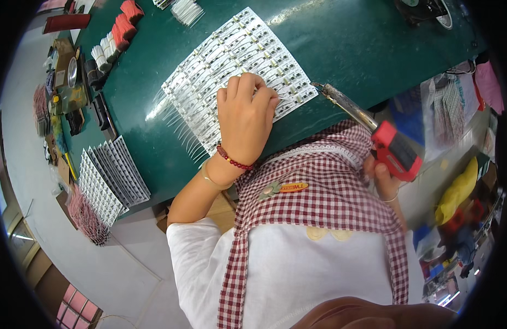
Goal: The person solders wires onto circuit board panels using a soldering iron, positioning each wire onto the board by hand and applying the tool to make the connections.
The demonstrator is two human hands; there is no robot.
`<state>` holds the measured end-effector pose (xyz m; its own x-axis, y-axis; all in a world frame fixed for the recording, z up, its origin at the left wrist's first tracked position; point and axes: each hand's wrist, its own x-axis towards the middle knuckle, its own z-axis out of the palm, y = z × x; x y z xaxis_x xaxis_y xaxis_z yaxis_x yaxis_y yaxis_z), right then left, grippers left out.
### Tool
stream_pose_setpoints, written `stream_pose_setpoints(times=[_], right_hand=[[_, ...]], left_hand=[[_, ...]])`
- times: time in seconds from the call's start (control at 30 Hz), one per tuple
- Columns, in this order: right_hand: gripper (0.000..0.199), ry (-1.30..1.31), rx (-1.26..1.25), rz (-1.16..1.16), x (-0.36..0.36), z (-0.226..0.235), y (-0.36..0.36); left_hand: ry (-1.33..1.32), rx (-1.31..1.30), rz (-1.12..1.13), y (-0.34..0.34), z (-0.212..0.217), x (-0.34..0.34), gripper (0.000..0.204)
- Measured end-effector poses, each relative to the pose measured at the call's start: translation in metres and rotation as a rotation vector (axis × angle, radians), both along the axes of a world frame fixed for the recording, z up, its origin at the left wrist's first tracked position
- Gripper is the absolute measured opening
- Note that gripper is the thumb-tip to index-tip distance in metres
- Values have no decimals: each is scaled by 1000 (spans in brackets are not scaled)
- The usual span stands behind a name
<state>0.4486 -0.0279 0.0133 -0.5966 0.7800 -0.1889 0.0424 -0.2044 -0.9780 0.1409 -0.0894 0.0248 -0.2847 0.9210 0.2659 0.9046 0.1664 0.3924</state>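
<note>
Bundles of red and white wire pieces (115, 34) lie on the green table (346, 38) beyond the far left corner of the sheet of small white circuit strips (264, 49), and a second fanned sheet (112, 176) sits well off its near left side. Left hand (245, 118) rests on the sheet's near edge, fingers curled down onto the strips. Right hand (386, 181) grips a red-handled soldering iron (374, 129), its tip just beside the sheet's right edge

Left hand (245, 118) on circuit panel (237, 60), soldering iron (374, 134) right.
</note>
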Motion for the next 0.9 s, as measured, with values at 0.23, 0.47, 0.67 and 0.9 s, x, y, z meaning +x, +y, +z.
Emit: stream_pose_setpoints(times=[0.23, 0.47, 0.67, 0.9], right_hand=[[37, 20, -20, 8, 0, -1, 2], [24, -45, -1, -99, -12, -1, 5], [33, -1, -280, -23, -53, 25, 15], [41, 309, 217, -83, -97, 25, 29]], left_hand=[[-4, -85, -28, 9, 0, 0, 10], [-9, -123, -147, 9, -6, -1, 10], [-405, 31, -84, 8, 27, 28, 16], [-890, 48, -190, 15, 15, 57, 6]])
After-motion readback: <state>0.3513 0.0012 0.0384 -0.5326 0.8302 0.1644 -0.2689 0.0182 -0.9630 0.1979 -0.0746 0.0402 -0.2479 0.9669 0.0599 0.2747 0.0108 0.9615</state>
